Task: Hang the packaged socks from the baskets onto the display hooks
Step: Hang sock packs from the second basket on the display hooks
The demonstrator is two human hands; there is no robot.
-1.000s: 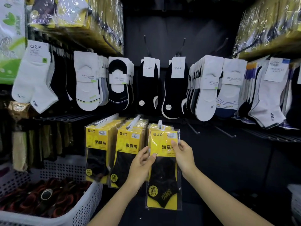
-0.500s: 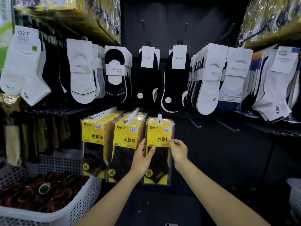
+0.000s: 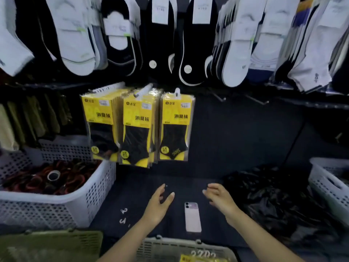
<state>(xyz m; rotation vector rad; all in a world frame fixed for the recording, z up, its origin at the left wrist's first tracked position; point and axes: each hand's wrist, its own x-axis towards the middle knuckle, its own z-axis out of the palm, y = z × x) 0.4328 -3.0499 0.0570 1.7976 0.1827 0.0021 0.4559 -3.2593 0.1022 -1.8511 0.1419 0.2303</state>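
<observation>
Three rows of yellow-and-black packaged socks hang on display hooks: a left stack [image 3: 98, 121], a middle stack [image 3: 138, 127] and a right pack [image 3: 176, 127] on its white hook [image 3: 177, 91]. My left hand [image 3: 160, 203] and my right hand [image 3: 220, 197] hover empty over the dark counter, well below the packs, with relaxed fingers. A grey basket [image 3: 217, 247] at the bottom edge holds more yellow sock packs [image 3: 200, 259].
A pink phone [image 3: 192, 217] lies on the counter between my hands. A white basket [image 3: 79, 201] of dark red items stands at left, another white basket [image 3: 326, 182] at right, black plastic bags [image 3: 273, 197] beside it. Empty hooks [image 3: 219, 97] stick out right of the packs.
Both hands let go of the right sock pack, which now hangs on its hook, and dropped down over the counter. The view tilted downward.
</observation>
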